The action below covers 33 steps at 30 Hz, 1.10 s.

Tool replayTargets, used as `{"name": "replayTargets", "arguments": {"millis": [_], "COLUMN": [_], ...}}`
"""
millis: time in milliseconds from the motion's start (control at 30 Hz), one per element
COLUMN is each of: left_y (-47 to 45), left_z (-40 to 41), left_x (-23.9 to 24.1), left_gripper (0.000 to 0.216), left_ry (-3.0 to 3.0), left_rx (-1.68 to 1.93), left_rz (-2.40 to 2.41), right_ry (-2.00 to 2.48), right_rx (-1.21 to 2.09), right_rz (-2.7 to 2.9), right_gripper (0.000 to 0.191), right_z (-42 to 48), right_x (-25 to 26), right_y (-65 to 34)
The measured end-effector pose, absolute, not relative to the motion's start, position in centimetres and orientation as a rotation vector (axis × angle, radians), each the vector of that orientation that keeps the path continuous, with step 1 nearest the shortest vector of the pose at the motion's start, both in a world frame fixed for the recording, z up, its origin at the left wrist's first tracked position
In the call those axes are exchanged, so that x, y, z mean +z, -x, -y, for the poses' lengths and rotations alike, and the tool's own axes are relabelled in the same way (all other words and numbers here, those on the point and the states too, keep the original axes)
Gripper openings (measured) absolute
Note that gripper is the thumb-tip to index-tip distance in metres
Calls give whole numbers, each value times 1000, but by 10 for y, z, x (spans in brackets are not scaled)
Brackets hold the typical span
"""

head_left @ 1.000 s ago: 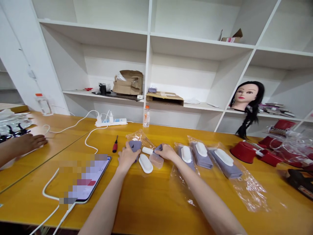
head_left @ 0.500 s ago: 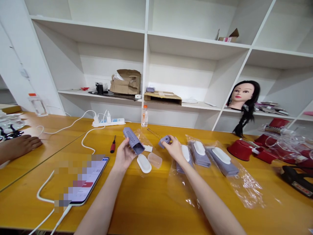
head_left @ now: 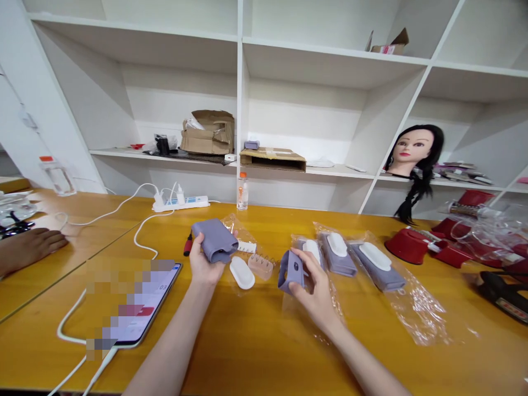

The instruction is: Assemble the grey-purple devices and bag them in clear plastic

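Note:
My left hand (head_left: 205, 264) is closed round a grey-purple hollow plastic housing (head_left: 213, 236), its open end facing right. My right hand (head_left: 315, 283) grips a shorter grey-purple plastic end piece (head_left: 292, 272) between thumb and fingers; a dark oval hole shows in its side. A thin coiled wire (head_left: 262, 258) runs in the gap between the two parts; where its ends attach I cannot make out. Below the gap lie a white oval cover (head_left: 242, 273) and a translucent pinkish piece (head_left: 260, 268). A red-handled screwdriver (head_left: 188, 246) is partly hidden behind my left hand.
Several grey-purple units with white oval tops (head_left: 375, 258) lie on plastic bags to the right. Red parts (head_left: 406, 248) and a black tool (head_left: 503, 297) sit farther right. A charging phone (head_left: 144, 308) is at left, near another person's hand (head_left: 37, 247). Behind stand a power strip (head_left: 181, 203) and bottle (head_left: 242, 192).
The housing in my left hand has turned and moved slightly left. My right hand has come down and nearer with the end piece, turning it. The coiled wire now hangs lower.

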<state>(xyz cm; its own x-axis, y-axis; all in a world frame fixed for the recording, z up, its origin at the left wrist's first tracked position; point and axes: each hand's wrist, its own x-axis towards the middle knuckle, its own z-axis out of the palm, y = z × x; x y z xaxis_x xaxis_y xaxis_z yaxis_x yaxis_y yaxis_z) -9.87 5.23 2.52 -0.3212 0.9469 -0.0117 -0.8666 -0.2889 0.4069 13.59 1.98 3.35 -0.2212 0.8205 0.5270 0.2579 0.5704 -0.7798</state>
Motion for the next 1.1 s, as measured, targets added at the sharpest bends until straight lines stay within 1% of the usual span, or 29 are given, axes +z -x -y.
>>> {"name": "replayTargets", "arguments": {"millis": [133, 267, 367, 533, 600, 833, 1100], "left_y": [92, 78, 62, 40, 37, 41, 45], "left_z": [-48, -43, -38, -27, -23, -21, -22], "left_x": [28, 31, 29, 21, 19, 23, 18], "left_gripper": [47, 50, 49, 48, 47, 47, 54], "left_ry": [-269, -315, -371, -463, -458, -410, -476], "left_rx": [1898, 1905, 1880, 1647, 1607, 1587, 1488], "left_rz": [-363, -347, -388, -451, -482, -453, -355], "right_ry": [964, 993, 953, 887, 862, 800, 763], "right_rx": [614, 542, 493, 476, 450, 380, 244], "right_rz": [1818, 1825, 1818, 1793, 1786, 1767, 1747], "right_gripper": [56, 55, 58, 63, 65, 64, 60], "right_z": [-12, -15, -16, -13, -13, -15, -16], "right_x": [28, 26, 24, 17, 14, 11, 7], "right_y": [-130, -114, -98, -85, -87, -96, -99]}}
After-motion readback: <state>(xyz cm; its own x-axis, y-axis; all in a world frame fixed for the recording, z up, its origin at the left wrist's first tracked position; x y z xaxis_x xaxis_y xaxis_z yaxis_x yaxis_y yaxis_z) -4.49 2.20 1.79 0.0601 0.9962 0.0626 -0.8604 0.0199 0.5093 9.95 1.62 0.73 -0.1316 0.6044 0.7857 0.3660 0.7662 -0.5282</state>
